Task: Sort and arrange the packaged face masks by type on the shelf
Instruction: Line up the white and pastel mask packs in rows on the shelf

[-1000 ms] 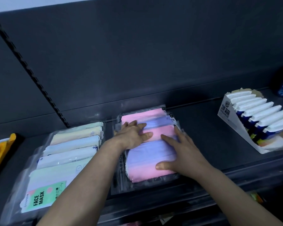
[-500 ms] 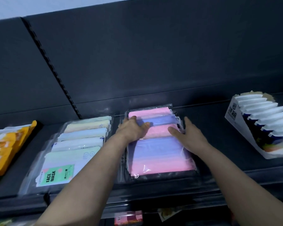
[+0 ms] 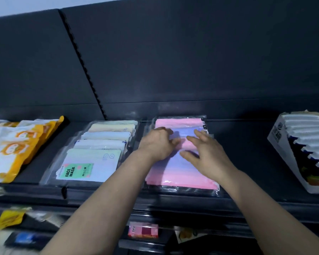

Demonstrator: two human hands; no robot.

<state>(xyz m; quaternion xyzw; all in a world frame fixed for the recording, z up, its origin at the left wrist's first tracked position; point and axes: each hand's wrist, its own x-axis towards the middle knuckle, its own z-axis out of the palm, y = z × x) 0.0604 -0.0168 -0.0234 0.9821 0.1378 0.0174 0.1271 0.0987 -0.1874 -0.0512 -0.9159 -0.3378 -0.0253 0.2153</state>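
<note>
A clear pack of pink and lilac face masks lies flat on the dark shelf, in the middle. My left hand rests on its left side, fingers curled down onto the pack's upper part. My right hand lies spread flat on the pack's right half, fingers apart and pointing left. To the left lies a clear pack of pastel masks with a green "FACE MASK" label. Yellow and white mask bags overlap at the far left.
A white display carton of upright white-and-blue packets stands at the shelf's right end. The black back panel rises behind with a slotted upright. Below the shelf's front lip, a lower shelf holds a pink box and blurred yellow packets.
The view has swung left and up, showing more of the yellow bags. Both hands have slid farther back along the pink pack, and my right hand's fingers have spread wider.
</note>
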